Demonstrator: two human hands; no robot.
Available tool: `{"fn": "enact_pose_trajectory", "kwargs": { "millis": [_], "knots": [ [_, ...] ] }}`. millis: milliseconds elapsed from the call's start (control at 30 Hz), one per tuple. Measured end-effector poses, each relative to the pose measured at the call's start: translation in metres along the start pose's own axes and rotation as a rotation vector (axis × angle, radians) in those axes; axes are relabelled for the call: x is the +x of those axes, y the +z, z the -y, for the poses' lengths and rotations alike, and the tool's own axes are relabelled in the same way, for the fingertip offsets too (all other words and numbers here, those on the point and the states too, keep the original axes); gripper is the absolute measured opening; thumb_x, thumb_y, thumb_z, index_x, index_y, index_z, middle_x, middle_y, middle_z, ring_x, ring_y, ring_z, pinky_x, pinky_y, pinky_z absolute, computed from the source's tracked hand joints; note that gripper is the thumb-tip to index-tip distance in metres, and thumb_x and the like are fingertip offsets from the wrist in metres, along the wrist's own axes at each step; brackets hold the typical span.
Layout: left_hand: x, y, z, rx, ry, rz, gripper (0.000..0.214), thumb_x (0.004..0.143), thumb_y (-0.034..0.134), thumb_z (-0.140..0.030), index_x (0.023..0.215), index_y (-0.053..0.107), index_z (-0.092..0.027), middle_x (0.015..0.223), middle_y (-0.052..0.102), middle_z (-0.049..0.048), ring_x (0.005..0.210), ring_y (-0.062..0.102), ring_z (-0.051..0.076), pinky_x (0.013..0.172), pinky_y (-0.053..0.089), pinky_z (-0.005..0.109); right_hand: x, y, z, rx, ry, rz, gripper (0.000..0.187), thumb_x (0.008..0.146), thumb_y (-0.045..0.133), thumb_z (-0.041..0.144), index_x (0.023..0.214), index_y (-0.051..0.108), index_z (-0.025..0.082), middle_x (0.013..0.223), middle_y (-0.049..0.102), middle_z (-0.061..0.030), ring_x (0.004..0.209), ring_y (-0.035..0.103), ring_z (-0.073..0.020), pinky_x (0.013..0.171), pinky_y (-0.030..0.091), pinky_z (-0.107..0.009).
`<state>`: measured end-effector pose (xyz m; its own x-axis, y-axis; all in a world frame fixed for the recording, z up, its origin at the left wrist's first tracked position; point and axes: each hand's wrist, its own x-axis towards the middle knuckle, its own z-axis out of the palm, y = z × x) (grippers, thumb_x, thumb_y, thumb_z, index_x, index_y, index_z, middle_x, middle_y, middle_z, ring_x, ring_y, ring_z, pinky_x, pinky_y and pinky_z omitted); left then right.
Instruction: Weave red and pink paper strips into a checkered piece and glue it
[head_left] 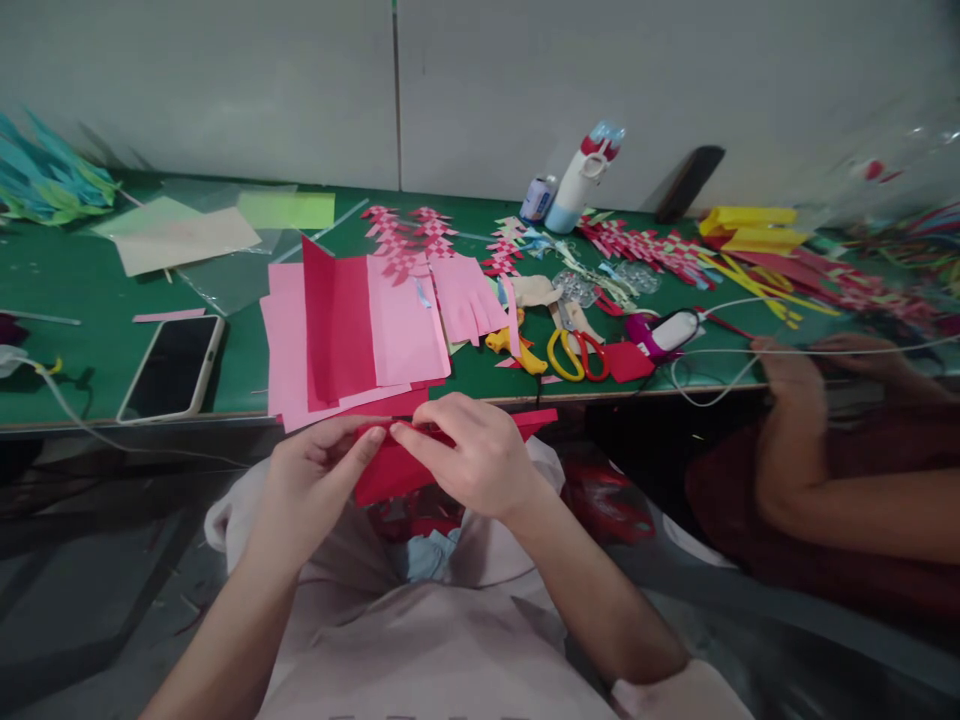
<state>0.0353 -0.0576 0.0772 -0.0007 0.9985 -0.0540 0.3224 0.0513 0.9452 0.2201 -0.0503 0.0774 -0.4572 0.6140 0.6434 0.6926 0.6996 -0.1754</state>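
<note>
Both hands pinch a sheet of red paper [397, 472] just off the table's front edge, above my lap. My left hand [319, 470] grips its left upper edge between thumb and fingers. Close beside it, my right hand [476, 455] has its fingertips closed on the same edge, and a red strip of the paper shows beyond the knuckles. Right behind the hands lie pink sheets [281, 330] and a folded dark red sheet [341, 330]. A pink piece cut into strips [469, 300] rests to their right.
Yellow-and-red-handled scissors [577, 355] and a yellow tool [517, 350] lie on the green table [247, 375]. A phone [172, 365] is at left; a white bottle [577, 185] and a can [538, 198] stand behind. A white cable crosses toward a co-worker's hands [795, 365] at right.
</note>
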Motion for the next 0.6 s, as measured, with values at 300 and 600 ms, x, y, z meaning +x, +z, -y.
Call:
{"fn": "enact_pose_trajectory", "kwargs": {
  "millis": [300, 600],
  "knots": [
    [0.005, -0.026, 0.012, 0.084, 0.005, -0.107, 0.031, 0.074, 0.071, -0.047, 0.093, 0.077, -0.024, 0.086, 0.077, 0.0019, 0.082, 0.067, 0.02, 0.069, 0.054, 0.025, -0.02, -0.01, -0.03, 0.216, 0.164, 0.041, 0.015, 0.09, 0.059, 0.027, 0.095, 0.069, 0.018, 0.088, 0.071, -0.0065, 0.083, 0.063, -0.0173, 0.077, 0.05, -0.03],
    [0.01, -0.033, 0.02, -0.235, -0.255, -0.087, 0.036, 0.06, 0.082, -0.045, 0.087, 0.078, -0.021, 0.086, 0.077, 0.0039, 0.076, 0.066, 0.017, 0.068, 0.056, 0.024, -0.031, -0.009, -0.038, 0.246, 0.244, 0.249, 0.009, 0.089, 0.058, 0.023, 0.084, 0.063, 0.018, 0.085, 0.069, -0.0045, 0.082, 0.061, -0.0168, 0.075, 0.045, -0.029]
  ]
}}
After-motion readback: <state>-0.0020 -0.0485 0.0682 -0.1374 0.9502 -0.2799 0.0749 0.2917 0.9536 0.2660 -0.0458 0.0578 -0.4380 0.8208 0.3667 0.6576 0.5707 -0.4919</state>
